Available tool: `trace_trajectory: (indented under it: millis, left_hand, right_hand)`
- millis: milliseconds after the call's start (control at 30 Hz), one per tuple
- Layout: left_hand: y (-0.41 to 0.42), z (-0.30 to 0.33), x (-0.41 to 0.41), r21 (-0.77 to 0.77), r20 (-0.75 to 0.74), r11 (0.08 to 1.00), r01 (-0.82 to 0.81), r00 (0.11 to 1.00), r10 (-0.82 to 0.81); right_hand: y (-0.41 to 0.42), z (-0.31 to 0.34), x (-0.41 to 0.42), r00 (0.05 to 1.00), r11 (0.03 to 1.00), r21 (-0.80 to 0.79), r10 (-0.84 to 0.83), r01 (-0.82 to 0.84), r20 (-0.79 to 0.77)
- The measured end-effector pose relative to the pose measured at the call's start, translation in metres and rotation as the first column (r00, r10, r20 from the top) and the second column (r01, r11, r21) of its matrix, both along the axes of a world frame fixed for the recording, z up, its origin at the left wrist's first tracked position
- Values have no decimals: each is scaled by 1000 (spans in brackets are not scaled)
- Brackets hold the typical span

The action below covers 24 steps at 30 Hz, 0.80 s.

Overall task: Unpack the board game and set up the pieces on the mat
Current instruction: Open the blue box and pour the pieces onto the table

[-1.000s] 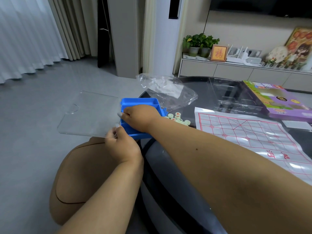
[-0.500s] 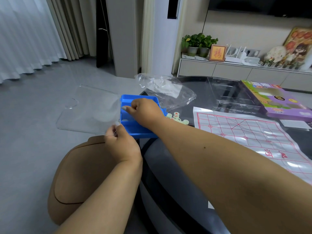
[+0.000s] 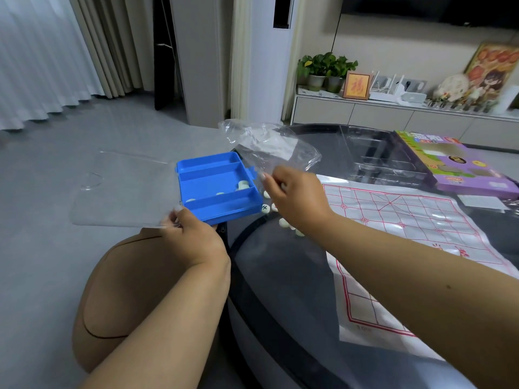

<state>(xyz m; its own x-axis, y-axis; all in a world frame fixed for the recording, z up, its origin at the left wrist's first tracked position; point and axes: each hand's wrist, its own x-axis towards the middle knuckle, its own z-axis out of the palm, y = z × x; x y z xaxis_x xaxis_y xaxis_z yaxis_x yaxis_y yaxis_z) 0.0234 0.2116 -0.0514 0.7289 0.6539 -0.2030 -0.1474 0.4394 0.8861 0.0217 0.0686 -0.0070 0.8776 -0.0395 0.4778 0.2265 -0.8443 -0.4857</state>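
Blue plastic is showing at the middle of the head view: the blue tray (image 3: 217, 192), with its clear lid (image 3: 123, 189) swung open to the left, is sitting at the rim of the dark table (image 3: 283, 290). The left hand (image 3: 193, 237) is pinching the near edge of that lid between thumb and fingers. The right hand (image 3: 295, 200) is hovering just right of the tray with fingers curled; something pale is showing at its fingertips, but I cannot tell whether it is actually holding a piece.

Judging progress, unpacking is looking well advanced. The mat (image 3: 407, 228) is lying unrolled on the table, the game box (image 3: 455, 164) is resting beyond it, and a crumpled clear bag (image 3: 269, 147) is lying behind the tray. A few pale round pieces (image 3: 243, 185) are remaining in the tray's middle compartment, while loose pieces (image 3: 283, 222) are lying on the table between tray and mat. None appears placed on the grid, so the setting-up is wholly left.

Writing: red characters are printed on the mat and on a framed picture (image 3: 356, 86) at the back, and a dark mark on one loose piece; all too small to read. The box lettering is blurred.
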Motion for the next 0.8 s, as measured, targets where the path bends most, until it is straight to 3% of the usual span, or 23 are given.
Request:
trace_trajectory:
  millis: [67, 167, 267, 567, 800]
  left_hand:
    - [0, 0, 0, -11, 1, 1000, -3, 1000, 3]
    - [-1, 2, -3, -14, -7, 1000, -13, 1000, 13]
    - [-2, 6, -5, -27, -15, 999, -18, 1000, 17]
    - [-2, 5, -6, -32, 6, 999, 2, 1000, -2]
    - [-3, 4, -4, -28, 9, 999, -24, 1000, 24]
  right_hand:
    - [-10, -14, -10, 996, 987, -148, 74, -67, 44]
    - [-18, -37, -16, 938, 893, -411, 283, -181, 201]
    - [-19, -51, -12, 888, 811, -529, 411, -251, 207]
    - [-18, -56, -6, 891, 764, -575, 436, -292, 128]
    - [-17, -52, 1, 885, 772, -565, 441, -290, 149]
